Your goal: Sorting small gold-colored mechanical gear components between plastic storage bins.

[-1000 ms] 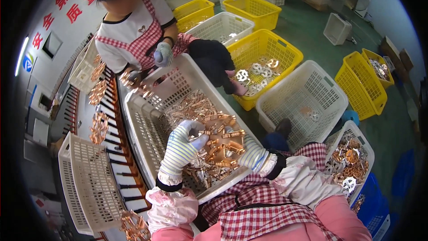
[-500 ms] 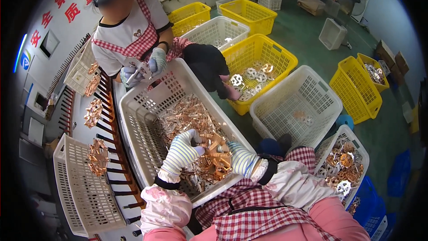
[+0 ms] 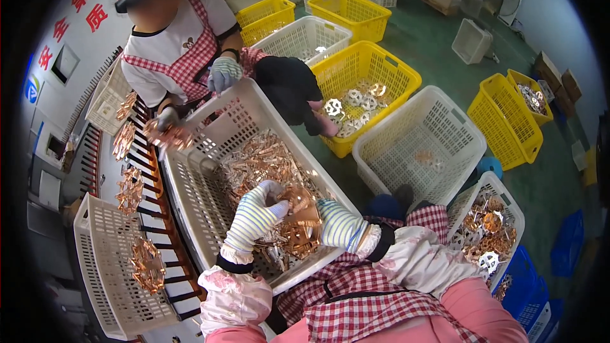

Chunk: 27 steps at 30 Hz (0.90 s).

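Note:
A copper-coloured metal part (image 3: 301,215) with cut-out shapes is held between my two hands over a large white basket (image 3: 260,103). My left hand (image 3: 255,215), in a striped glove, pinches its left side with thumb and fingers. My right hand (image 3: 342,225), gloved the same way, grips its right edge; most of its fingertips are hidden behind the part. Beneath my hands, many small copper and silver metal pieces (image 3: 257,162) lie heaped in the basket.
Across the basket sits a co-worker (image 3: 175,44), one gloved hand by copper parts (image 3: 168,134). A slatted conveyor (image 3: 166,216) carries copper clusters (image 3: 147,265) on my left. On the right stand a white basket (image 3: 413,127), a yellow one (image 3: 365,57) and another (image 3: 486,187) with metal parts.
The held part has turned, now showing a broader face. Clusters on the conveyor have shifted nearer. The co-worker's hands have parted, one moving down to copper parts by the conveyor.

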### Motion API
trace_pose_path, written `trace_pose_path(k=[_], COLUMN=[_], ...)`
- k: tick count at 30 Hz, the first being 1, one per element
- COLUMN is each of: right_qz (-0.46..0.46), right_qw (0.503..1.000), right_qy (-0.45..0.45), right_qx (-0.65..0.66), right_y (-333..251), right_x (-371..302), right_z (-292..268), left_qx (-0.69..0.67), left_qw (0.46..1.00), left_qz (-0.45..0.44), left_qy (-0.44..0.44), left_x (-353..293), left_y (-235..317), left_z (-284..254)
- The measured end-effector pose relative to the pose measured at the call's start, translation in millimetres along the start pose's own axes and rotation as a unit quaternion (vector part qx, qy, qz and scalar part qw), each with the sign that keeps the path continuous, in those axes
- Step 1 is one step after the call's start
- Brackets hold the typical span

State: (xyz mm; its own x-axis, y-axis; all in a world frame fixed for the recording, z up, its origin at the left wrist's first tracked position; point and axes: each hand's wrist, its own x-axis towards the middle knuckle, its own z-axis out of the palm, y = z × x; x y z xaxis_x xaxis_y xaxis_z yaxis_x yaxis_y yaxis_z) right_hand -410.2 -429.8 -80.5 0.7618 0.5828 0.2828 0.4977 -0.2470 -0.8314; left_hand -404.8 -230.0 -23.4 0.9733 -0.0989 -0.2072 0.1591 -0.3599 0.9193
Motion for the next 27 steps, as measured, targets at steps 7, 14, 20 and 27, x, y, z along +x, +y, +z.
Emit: trace_pose_path(k=[7, 14, 20, 27], right_qz=[0.062, 0.043, 0.027, -0.074], right_qw=[0.994, 0.998, 0.981, 0.960], right_qy=[-0.046, -0.026, -0.148, -0.153], right_qx=[-0.074, -0.042, -0.125, -0.223], right_y=[-21.4, -16.1, -30.5, -10.1], right_x=[-1.4, -8.7, 13.3, 1.1], right_z=[-13.4, -11.6, -22.8, -7.0], left_qx=[-0.054, -0.009, -0.044, 0.016], left_qw=[0.997, 0.998, 0.999, 0.990], left_qz=[-0.046, -0.062, -0.009, 0.080], left_qy=[-0.015, 0.012, 0.022, 0.117], left_x=[5.7, 6.2, -0.6, -0.9], left_y=[-17.6, -5.6, 0.1, -8.8], left_z=[-3.1, 4.3, -4.4, -35.2])
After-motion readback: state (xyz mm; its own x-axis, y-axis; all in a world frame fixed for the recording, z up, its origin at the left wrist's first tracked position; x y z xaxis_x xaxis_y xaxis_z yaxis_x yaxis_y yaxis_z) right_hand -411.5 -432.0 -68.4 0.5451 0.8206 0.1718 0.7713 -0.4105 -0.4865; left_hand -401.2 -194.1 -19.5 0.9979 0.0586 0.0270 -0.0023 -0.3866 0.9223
